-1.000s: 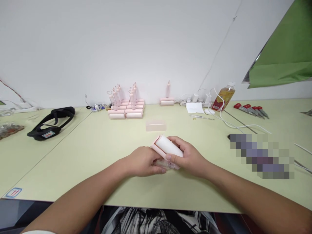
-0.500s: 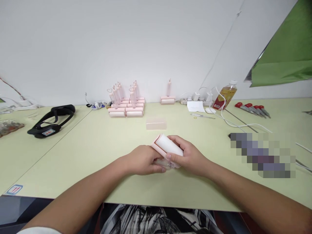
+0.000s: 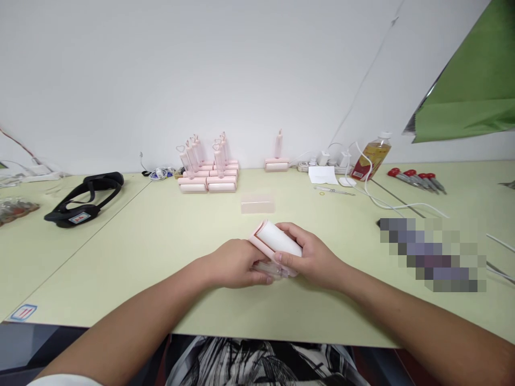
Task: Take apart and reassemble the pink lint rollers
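A pink lint roller (image 3: 280, 239) with a white paper roll is held tilted between my hands, above the front middle of the table. My right hand (image 3: 309, 257) is wrapped round the roll end, its thumb along the pink frame. My left hand (image 3: 237, 264) is closed round the clear handle part beneath; the palm hides much of it. Just beyond lies a translucent pink cover (image 3: 257, 204) on the table.
Several finished-looking pink lint rollers (image 3: 193, 186) stand at the back, with one more (image 3: 277, 165) to their right. A black headset (image 3: 86, 199) lies left. A drink bottle (image 3: 372, 156), white cables (image 3: 374, 198) and red-handled tools (image 3: 416, 181) sit right, near a blurred-out object (image 3: 430, 254).
Almost nothing differs. Both hands keep the same hold on the lint roller, and the view has shifted very slightly.
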